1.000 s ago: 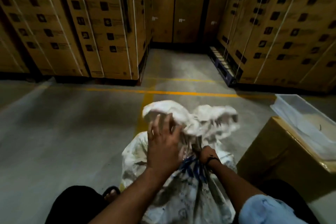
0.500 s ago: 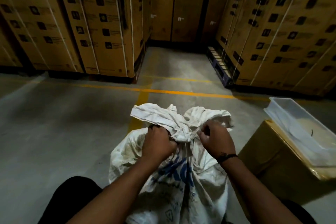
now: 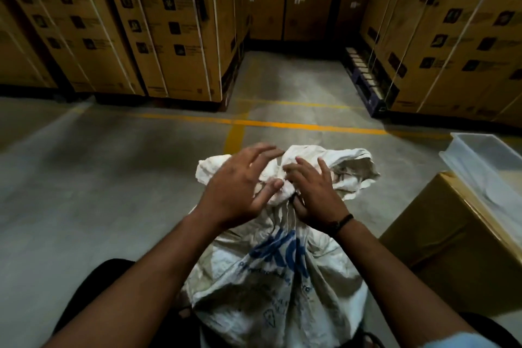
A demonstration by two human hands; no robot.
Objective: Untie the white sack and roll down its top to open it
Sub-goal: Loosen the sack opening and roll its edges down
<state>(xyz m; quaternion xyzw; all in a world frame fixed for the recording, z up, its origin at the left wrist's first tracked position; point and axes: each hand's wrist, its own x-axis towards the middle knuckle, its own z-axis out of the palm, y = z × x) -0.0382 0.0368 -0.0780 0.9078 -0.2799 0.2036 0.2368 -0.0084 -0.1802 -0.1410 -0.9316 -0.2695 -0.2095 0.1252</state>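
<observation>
White woven plastic sack with blue print (image 3: 282, 271) stands on grey concrete floor (image 3: 99, 178), near centre, between the person's knees. Neck bunched and cinched; crumpled top flares out above it, far side. Left hand (image 3: 237, 192) over the bunched top, fingers spread wide, holding nothing, thumb touching fabric. Right hand (image 3: 316, 198), black wristband, fingers loosely spread on the top just right of the neck; thumb tucked at the cinch, can't tell if it pinches anything. Brown cardboard box (image 3: 452, 246) near right, clear plastic bin (image 3: 480, 167) on it. Stacked strapped cartons (image 3: 169, 22) far left and far right.
</observation>
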